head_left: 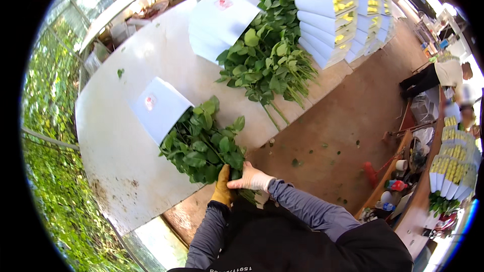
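Note:
A bunch of leafy green stems (199, 143) lies across the near part of the table, its far end inside a white wrapper (160, 108) with a small red mark. The wrapper hides whatever tops the stems. My left hand (222, 189), in a yellow glove, is closed round the lower stems at the table's near edge. Right beside it, my right hand (250, 177) is wrapped round the same stems from the other side, thumb toward the glove. The stem ends stick out below both hands.
Beyond lies a pile of leafy stems (272, 65), partly under another white wrapper (222, 22). Stacked white sleeves with yellow parts (322, 17) fill the far right of the table (111, 141). A cluttered shelf (390, 191) and a person (448, 74) are at the right.

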A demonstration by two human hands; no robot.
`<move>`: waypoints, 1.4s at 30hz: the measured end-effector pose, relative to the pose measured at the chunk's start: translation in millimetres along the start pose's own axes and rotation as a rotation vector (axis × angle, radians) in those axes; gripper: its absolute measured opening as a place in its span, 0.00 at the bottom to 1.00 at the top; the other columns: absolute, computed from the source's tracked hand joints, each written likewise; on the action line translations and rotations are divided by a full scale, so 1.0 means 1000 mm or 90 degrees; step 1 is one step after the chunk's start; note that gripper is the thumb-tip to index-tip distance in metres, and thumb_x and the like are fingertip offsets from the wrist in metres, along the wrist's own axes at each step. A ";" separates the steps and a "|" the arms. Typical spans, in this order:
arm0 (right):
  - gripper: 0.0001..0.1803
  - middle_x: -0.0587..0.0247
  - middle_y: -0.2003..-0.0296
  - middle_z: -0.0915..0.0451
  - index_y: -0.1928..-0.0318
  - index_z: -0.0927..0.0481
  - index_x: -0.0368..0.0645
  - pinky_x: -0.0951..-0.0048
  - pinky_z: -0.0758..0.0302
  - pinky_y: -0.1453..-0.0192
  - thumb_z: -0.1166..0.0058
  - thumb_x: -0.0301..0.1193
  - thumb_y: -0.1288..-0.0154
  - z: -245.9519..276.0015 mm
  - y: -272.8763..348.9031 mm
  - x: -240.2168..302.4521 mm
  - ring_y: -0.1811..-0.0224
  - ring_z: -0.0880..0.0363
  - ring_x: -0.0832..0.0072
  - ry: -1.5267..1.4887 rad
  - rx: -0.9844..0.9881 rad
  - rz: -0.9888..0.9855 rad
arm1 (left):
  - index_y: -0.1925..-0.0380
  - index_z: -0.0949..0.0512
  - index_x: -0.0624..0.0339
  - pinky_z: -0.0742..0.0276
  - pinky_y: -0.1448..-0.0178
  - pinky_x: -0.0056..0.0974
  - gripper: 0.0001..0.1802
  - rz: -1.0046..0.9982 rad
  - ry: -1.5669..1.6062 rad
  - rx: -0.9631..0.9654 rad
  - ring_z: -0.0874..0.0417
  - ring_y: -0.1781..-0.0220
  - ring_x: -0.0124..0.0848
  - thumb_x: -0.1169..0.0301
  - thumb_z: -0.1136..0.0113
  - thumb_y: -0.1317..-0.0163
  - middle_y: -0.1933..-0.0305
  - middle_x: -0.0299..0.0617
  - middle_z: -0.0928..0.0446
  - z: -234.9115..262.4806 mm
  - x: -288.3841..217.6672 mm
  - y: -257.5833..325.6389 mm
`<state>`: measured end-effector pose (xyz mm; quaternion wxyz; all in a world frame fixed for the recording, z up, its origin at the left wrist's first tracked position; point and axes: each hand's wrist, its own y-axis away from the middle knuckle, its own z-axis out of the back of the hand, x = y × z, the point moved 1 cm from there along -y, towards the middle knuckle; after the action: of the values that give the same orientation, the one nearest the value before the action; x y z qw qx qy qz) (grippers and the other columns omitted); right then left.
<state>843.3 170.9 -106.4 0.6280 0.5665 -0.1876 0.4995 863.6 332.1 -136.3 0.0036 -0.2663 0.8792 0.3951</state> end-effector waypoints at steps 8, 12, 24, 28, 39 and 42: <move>0.64 0.33 0.31 0.34 0.28 0.39 0.25 0.56 0.24 0.31 0.25 0.56 0.56 -0.026 0.040 -0.017 0.33 0.25 0.44 0.275 0.016 -0.105 | 0.29 0.29 0.54 0.30 0.25 0.45 0.31 -0.192 -0.402 -0.013 0.24 0.30 0.42 0.60 0.36 0.29 0.30 0.44 0.24 0.021 0.036 0.020; 0.52 0.42 0.34 0.28 0.27 0.34 0.38 0.56 0.22 0.35 0.30 0.48 0.51 -0.008 0.072 0.004 0.37 0.21 0.46 0.227 -0.109 -0.154 | 0.31 0.27 0.59 0.30 0.26 0.43 0.30 -0.491 -0.801 0.164 0.23 0.31 0.42 0.70 0.36 0.34 0.31 0.49 0.24 0.011 0.038 0.029; 0.55 0.39 0.38 0.22 0.27 0.34 0.32 0.56 0.19 0.41 0.32 0.53 0.50 0.042 0.206 0.087 0.44 0.15 0.49 0.154 -0.093 -0.260 | 0.34 0.25 0.52 0.29 0.27 0.46 0.29 -0.397 -1.164 0.437 0.23 0.30 0.47 0.71 0.37 0.37 0.33 0.52 0.23 -0.013 -0.028 0.032; 0.58 0.47 0.45 0.20 0.23 0.40 0.33 0.53 0.17 0.49 0.31 0.47 0.50 0.022 0.236 0.047 0.50 0.14 0.50 0.179 -0.142 -0.223 | 0.36 0.24 0.51 0.29 0.28 0.47 0.28 -0.335 -1.196 0.398 0.23 0.31 0.48 0.69 0.37 0.38 0.34 0.52 0.22 -0.037 -0.018 0.018; 0.36 0.47 0.58 0.18 0.46 0.27 0.37 0.54 0.17 0.51 0.29 0.43 0.51 -0.108 0.541 0.000 0.55 0.14 0.47 -0.033 -0.612 -0.364 | 0.40 0.21 0.49 0.28 0.29 0.50 0.25 -0.076 -1.439 0.670 0.22 0.32 0.49 0.61 0.36 0.39 0.35 0.51 0.21 -0.186 0.156 0.050; 0.39 0.44 0.56 0.19 0.45 0.29 0.36 0.53 0.16 0.55 0.26 0.45 0.51 -0.152 0.585 -0.039 0.58 0.14 0.44 -0.135 -0.805 -0.428 | 0.41 0.20 0.48 0.27 0.29 0.51 0.25 0.006 -1.497 0.906 0.22 0.33 0.50 0.59 0.36 0.39 0.36 0.50 0.21 -0.218 0.297 0.072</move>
<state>284.7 209.1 125.1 0.9337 0.1673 -0.3162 0.0174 618.7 81.4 -1.1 0.8723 0.2841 0.3703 -0.1459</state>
